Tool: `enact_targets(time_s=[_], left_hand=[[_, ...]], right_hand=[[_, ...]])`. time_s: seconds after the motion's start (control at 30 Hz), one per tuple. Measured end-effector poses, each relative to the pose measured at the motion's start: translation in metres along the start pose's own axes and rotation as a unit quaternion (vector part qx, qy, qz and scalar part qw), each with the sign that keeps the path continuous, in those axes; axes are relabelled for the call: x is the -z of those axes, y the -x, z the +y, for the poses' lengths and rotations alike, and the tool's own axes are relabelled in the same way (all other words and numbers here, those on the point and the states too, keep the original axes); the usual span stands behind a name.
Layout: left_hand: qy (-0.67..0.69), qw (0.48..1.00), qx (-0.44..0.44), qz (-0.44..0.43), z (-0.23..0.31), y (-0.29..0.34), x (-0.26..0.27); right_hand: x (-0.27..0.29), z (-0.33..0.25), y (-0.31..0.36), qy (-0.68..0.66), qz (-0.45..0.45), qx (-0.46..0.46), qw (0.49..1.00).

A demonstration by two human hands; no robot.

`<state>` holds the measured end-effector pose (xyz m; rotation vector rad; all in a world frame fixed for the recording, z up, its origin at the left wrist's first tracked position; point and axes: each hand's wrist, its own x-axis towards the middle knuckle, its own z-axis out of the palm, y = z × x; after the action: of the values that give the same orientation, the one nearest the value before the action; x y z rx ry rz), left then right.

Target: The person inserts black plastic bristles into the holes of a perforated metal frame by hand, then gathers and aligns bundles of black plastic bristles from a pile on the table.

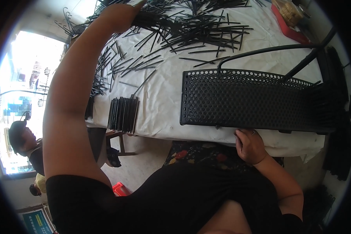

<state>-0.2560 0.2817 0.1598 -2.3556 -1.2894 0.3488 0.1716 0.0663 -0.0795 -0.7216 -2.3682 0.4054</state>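
Thin black sticks (201,31) lie in a tangled heap over the far part of the table. My left hand (119,17) reaches far forward into the left side of this heap. One of its digits is stretched out; the others are hidden or cut off by the upper edge. My right hand (252,147) rests at the table's near edge, just below a black perforated metal basket (238,97). Its fingers are curled, and whatever may be inside them is hidden. A neat row of black sticks (123,114) lies at the near edge, left of the basket.
A white cloth covers the table (160,113). Black bars rise above the basket. A red tray (288,27) with a clear container stands at the far right. Another person (21,138) is at the left by the bright window, near a wooden stool (123,146).
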Motion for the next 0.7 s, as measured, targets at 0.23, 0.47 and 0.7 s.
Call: enact_targets(time_s=[0.23,0.47,0.7], left_hand=[[-0.131,0.965,0.128,-0.188,0.004,-0.022,-0.009],[0.137,0.951,0.275,-0.009,-0.037,0.011,-0.012],[0.479,0.763,0.430,0.058,0.052,0.025,-0.045]], right_hand=[[0.002,0.006,-0.002,0.006,0.022,0.027,0.999],[0.011,0.006,-0.005,0.008,0.003,0.023,1.000],[0.025,-0.022,-0.029,-0.084,0.027,0.094,0.992]])
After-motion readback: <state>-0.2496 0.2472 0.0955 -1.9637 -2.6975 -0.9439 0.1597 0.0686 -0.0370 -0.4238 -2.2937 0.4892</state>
